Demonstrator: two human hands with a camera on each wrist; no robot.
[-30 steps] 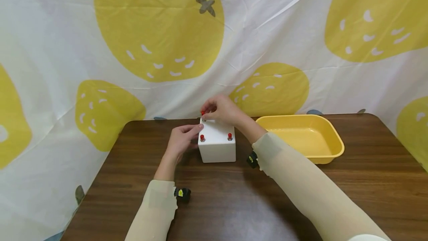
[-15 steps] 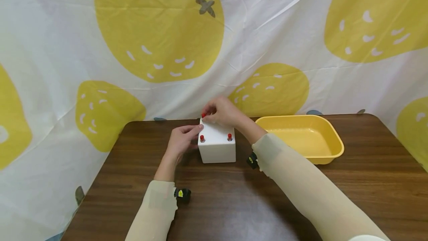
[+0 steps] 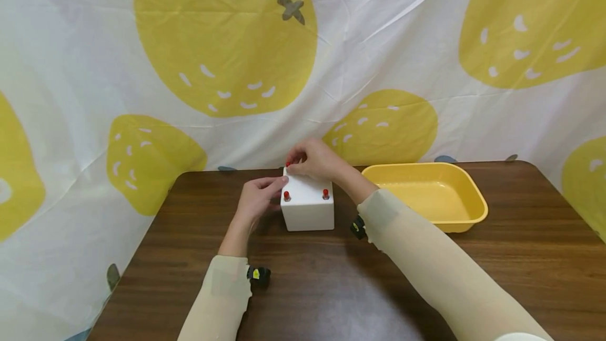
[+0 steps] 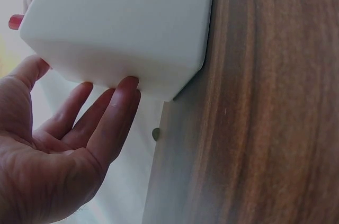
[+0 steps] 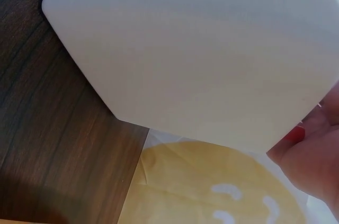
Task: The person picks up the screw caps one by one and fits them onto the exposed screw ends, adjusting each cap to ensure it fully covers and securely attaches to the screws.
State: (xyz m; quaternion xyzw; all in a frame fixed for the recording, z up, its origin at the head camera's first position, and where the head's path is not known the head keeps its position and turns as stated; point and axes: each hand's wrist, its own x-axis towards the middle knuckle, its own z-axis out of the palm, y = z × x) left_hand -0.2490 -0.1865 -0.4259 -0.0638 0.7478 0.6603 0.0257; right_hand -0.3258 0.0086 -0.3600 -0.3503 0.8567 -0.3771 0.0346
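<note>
A white box (image 3: 310,216) stands on the table, with red push buttons on small metal collars at its top corners. The near-left button (image 3: 286,194) and near-right button (image 3: 325,193) show plainly. My left hand (image 3: 255,198) is against the box's left side. In the left wrist view, its fingertips (image 4: 127,83) touch that side and its thumb lies at the top edge. My right hand (image 3: 314,158) reaches over the top and pinches the far-left red push button (image 3: 288,164), mostly covered by the fingers. The far-right corner is hidden behind this hand.
A yellow plastic tub (image 3: 473,209) stands right of the box, behind my right forearm. Brown wood-grain tabletop (image 3: 303,278) stretches in front of the box. A white cloth with yellow fruit prints (image 3: 227,41) hangs right behind the table's far edge.
My right hand has sunk slightly at the far-left corner, and the red button between its fingers sits a little lower. My left hand and the box have stayed in place.
</note>
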